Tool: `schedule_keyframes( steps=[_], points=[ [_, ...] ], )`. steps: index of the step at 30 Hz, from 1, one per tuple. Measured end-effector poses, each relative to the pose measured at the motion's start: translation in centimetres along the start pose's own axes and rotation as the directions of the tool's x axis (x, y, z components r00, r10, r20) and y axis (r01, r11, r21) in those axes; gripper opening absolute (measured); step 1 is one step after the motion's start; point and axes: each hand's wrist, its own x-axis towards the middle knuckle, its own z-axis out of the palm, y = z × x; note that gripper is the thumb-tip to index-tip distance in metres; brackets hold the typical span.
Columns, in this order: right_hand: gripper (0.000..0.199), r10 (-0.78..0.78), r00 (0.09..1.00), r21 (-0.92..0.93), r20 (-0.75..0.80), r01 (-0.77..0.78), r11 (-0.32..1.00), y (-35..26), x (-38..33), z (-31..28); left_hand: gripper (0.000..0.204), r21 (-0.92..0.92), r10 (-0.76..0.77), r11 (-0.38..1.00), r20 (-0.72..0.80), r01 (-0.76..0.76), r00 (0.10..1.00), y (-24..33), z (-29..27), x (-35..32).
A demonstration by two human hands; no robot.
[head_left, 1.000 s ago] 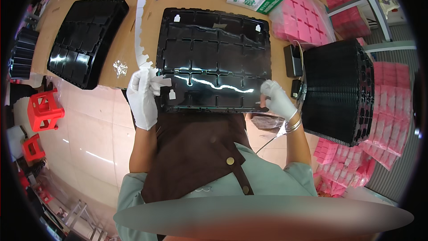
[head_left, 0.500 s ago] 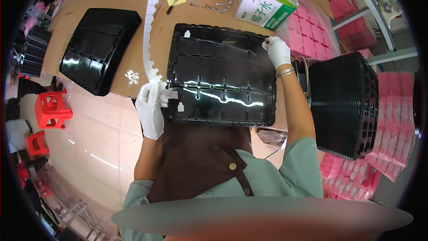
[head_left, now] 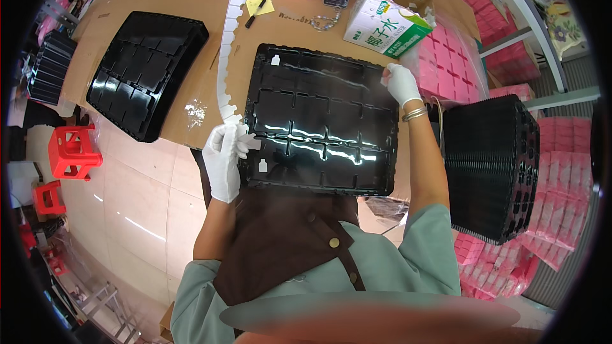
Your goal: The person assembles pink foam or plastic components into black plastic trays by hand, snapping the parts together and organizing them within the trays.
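A black moulded tray (head_left: pixel 322 124) with several shallow compartments lies in front of me on the brown table. Two small white labels are stuck on it, one near its far left corner and one at its near left edge. My left hand (head_left: pixel 224 159), in a white glove, pinches the end of a long white label strip (head_left: pixel 229 44) at the tray's near left edge. My right hand (head_left: pixel 401 83), also gloved, presses on the tray's far right corner with a small white label under the fingertips.
A second black tray (head_left: pixel 143 70) lies to the left on the table. A tall stack of black trays (head_left: pixel 494 165) stands at my right. A green and white carton (head_left: pixel 389 22) and pink boxes (head_left: pixel 459 64) sit beyond. Red stools (head_left: pixel 73 153) stand on the floor at left.
My right hand went from the tray's near right edge up to its far right corner. The left hand stayed at the near left edge holding the strip.
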Motion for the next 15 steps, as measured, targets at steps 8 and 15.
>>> schedule_keyframes(
  steps=[8,15],
  points=[
    [0.005,0.055,0.980,0.124,-0.191,-0.031,0.992,1.4,0.4,2.7,0.024,0.044,-0.030,0.998,-0.043,0.032,0.999,0.2,-0.2,0.2],
    [0.006,0.046,0.967,0.345,-0.250,0.045,0.937,1.5,-0.7,2.2,0.025,0.019,-0.017,1.000,-0.041,0.018,0.999,-0.1,-0.6,0.5]
  ],
)
